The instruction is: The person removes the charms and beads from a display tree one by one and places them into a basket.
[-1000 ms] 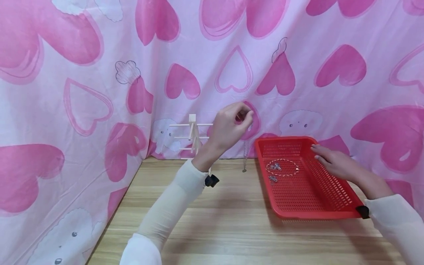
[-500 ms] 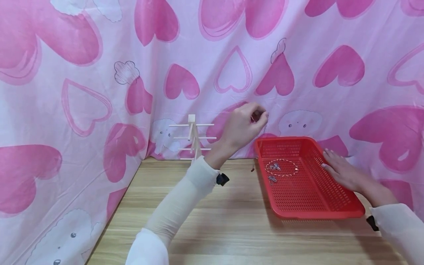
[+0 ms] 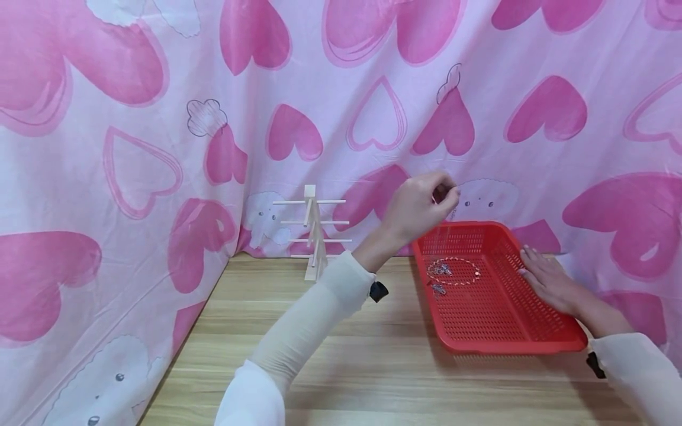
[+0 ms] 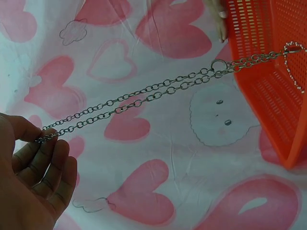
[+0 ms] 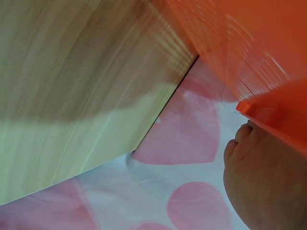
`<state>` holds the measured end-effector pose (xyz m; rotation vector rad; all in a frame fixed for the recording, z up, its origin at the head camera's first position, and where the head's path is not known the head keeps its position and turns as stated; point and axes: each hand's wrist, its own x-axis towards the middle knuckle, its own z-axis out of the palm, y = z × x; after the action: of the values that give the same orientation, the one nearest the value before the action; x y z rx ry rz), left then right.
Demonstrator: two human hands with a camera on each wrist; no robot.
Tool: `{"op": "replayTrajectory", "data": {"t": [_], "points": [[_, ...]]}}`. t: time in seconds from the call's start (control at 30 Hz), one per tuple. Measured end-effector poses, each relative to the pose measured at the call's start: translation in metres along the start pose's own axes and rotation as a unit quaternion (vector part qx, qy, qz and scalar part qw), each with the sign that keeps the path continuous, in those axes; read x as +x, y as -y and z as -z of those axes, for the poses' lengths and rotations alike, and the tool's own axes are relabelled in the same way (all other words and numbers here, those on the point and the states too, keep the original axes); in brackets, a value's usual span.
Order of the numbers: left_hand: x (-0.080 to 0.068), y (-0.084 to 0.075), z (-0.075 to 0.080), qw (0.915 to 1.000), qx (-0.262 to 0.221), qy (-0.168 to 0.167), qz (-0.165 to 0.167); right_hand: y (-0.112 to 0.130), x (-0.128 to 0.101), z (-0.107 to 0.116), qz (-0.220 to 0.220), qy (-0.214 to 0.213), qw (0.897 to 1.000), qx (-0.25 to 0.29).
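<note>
My left hand (image 3: 421, 204) pinches a silver chain necklace (image 4: 139, 103) between thumb and fingertips, above the back left rim of the red plastic basket (image 3: 511, 347). In the left wrist view the necklace hangs as two strands with a round ring near the lower part, and its end reaches over the basket. My right hand (image 3: 554, 284) rests on the basket's right rim with fingers extended. Inside the basket lie a beaded loop (image 3: 478, 273) and two small silver clumps, one of them a silver heap (image 3: 439, 289) near the left wall.
A pale wooden stand (image 3: 314, 248) with several horizontal pegs is at the back of the wooden table (image 3: 362, 367), left of the basket. A pink heart-print cloth (image 3: 362, 106) hangs behind and along the left side.
My left hand has moved right with the necklace, from between stand and basket to over the basket's back left. The right hand has shifted slightly right and down onto the rim.
</note>
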<state>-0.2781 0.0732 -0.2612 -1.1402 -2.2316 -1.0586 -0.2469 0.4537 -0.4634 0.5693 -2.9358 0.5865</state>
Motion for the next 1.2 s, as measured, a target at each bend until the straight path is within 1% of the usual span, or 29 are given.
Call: {"op": "replayTrajectory", "data": {"t": [0.07, 0.17, 0.3, 0.33, 0.4, 0.57, 0.77, 0.83, 1.03, 1.13, 1.2], "points": [[0.001, -0.002, -0.005, 0.9999, 0.000, 0.012, 0.007, 0.000, 0.000, -0.001, -0.006, 0.004, 1.000, 0.004], [0.001, -0.004, -0.011, 0.9996, -0.005, 0.026, 0.009, 0.001, -0.001, -0.001, -0.019, 0.015, 1.000, 0.009], [0.003, -0.003, -0.023, 0.9996, -0.006, 0.020, -0.019, 0.002, -0.002, -0.002, -0.030, 0.024, 0.999, 0.008], [0.004, -0.003, -0.026, 0.9996, 0.002, 0.021, -0.021, 0.002, -0.002, -0.002, -0.034, 0.028, 0.999, 0.009], [0.005, -0.001, -0.032, 0.9994, 0.002, 0.026, -0.024, 0.002, -0.002, -0.003, -0.036, 0.029, 0.999, 0.006], [0.007, -0.001, -0.047, 0.9981, 0.007, 0.062, 0.000, 0.002, -0.002, -0.003, -0.039, 0.025, 0.999, 0.005], [0.009, 0.000, -0.063, 0.9956, 0.058, 0.074, 0.000, 0.002, -0.001, -0.003, -0.052, 0.031, 0.998, 0.012], [0.010, 0.000, -0.068, 0.9944, 0.070, 0.080, 0.000, 0.001, -0.001, -0.005, -0.047, 0.026, 0.998, 0.011], [0.015, -0.002, -0.082, 0.9908, 0.073, 0.114, 0.002, -0.003, -0.001, -0.009, -0.029, 0.009, 1.000, 0.003], [0.018, -0.003, -0.089, 0.9873, 0.085, 0.134, 0.004, -0.004, -0.001, -0.011, -0.025, 0.003, 1.000, -0.004], [0.020, -0.004, -0.093, 0.9839, 0.092, 0.153, 0.015, -0.004, -0.002, -0.012, -0.013, -0.006, 1.000, -0.014]]}}
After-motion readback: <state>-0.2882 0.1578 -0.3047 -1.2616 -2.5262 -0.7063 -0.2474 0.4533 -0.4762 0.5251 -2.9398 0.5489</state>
